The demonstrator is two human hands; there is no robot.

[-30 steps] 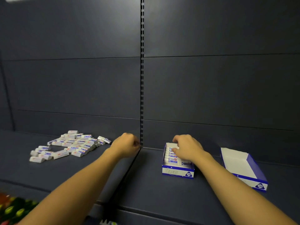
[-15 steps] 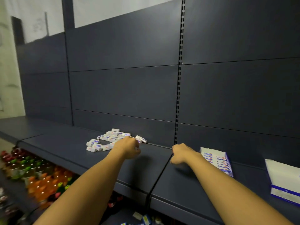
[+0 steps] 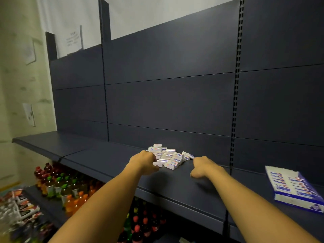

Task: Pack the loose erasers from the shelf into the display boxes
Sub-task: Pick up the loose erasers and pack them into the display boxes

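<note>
A: What takes up most of the view?

B: The dark shelf [image 3: 175,186], with its back panels rising behind it. Under it, on the left, stand rows of drink bottles [image 3: 61,185] with green, orange and red contents.

A: And the box?

B: One display box [image 3: 296,188] lies on the shelf at the far right, filled with rows of erasers, its white and blue front wall facing the person.

A: Where are the loose ones?

B: The erasers [image 3: 169,156] sit in a pile near the back of the shelf, left of the slotted upright, well apart from the box.

A: The hands?

B: Both reach to the pile. The left hand [image 3: 144,161] is at its left front edge, knuckles up, fingers curled down onto the nearest erasers; whether they actually grip one I cannot tell. The right hand [image 3: 203,166] rests on the shelf just beside the pile's right end, fingers curled under. A fingertip looks close to the end eraser, but whether it holds anything I cannot tell.
</note>
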